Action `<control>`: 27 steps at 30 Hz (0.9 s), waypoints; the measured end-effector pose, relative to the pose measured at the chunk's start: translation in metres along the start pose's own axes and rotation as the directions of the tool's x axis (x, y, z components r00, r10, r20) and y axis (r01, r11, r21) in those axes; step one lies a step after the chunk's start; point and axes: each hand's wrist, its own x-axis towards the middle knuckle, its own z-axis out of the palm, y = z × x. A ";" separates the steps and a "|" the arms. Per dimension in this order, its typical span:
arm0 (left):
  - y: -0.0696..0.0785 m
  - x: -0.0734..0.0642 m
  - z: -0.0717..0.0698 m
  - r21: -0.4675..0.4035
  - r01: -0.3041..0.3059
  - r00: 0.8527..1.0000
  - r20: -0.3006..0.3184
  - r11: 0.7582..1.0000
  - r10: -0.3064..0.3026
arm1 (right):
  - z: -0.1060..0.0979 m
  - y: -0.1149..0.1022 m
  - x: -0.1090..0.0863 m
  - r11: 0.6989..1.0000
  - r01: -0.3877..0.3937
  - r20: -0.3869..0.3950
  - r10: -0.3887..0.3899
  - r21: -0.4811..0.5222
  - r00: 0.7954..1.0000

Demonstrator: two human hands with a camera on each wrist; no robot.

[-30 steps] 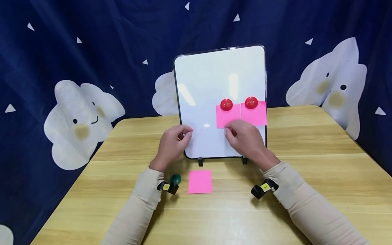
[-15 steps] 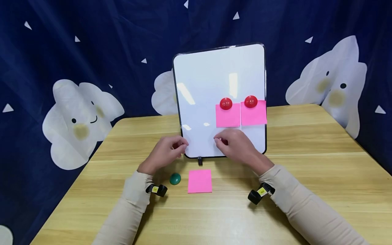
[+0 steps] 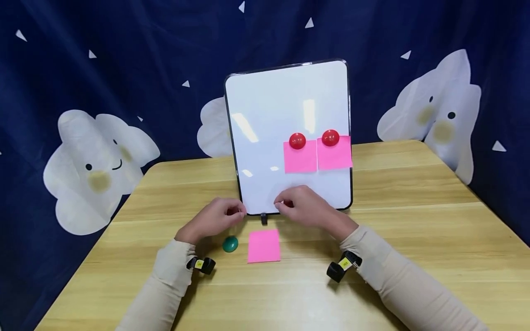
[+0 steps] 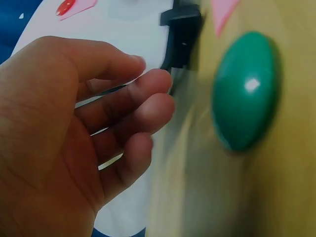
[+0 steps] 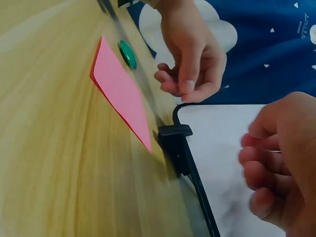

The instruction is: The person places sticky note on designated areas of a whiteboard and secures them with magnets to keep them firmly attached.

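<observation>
My left hand (image 3: 215, 216) hovers at the whiteboard's lower left corner. Its fingers are loosely curled, with nothing visible in them in the left wrist view. Close by on the table lies a green domed magnet (image 3: 230, 244). My right hand (image 3: 306, 207), fingers also loosely bent and holding nothing, is in front of the lower part of the whiteboard (image 3: 269, 110). Below the board, a pink sticky note (image 3: 264, 247) lies on the table between the two arms. Two more pink notes are on the board's right side, a round red magnet (image 3: 297, 140) at the top of one and another red magnet (image 3: 330, 137) on the other.
The board stands upright on the wooden table (image 3: 393, 184), with a black foot (image 3: 264, 219) showing under its lower edge. The second foot is hidden in the head view. Behind the table hangs a dark blue curtain (image 3: 165, 41) with white clouds.
Both hands have moved down the board and towards the left, away from the pink notes. The green magnet, partly covered by the left wrist camera before, now shows fully.
</observation>
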 end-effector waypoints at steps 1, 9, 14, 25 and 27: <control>0.000 -0.002 0.000 0.001 0.005 1.000 0.007 1.000 -0.005 | 0.000 -0.001 0.000 1.000 -0.012 0.035 0.011 0.012 0.999; -0.001 -0.009 -0.002 -0.050 0.014 0.996 0.093 0.999 -0.009 | 0.005 -0.007 -0.003 0.998 -0.044 0.269 0.033 0.033 0.963; -0.001 -0.011 0.000 -0.052 0.016 0.987 0.158 0.999 -0.008 | 0.011 -0.009 -0.005 0.997 -0.074 0.343 0.064 0.015 0.937; -0.006 -0.016 0.001 -0.053 0.097 0.976 0.201 0.994 -0.084 | 0.019 -0.008 -0.005 0.998 -0.043 0.407 0.062 -0.056 0.911; -0.006 -0.016 0.001 -0.053 0.103 0.976 0.199 0.993 -0.090 | 0.019 -0.009 -0.005 0.997 -0.043 0.411 0.062 -0.056 0.910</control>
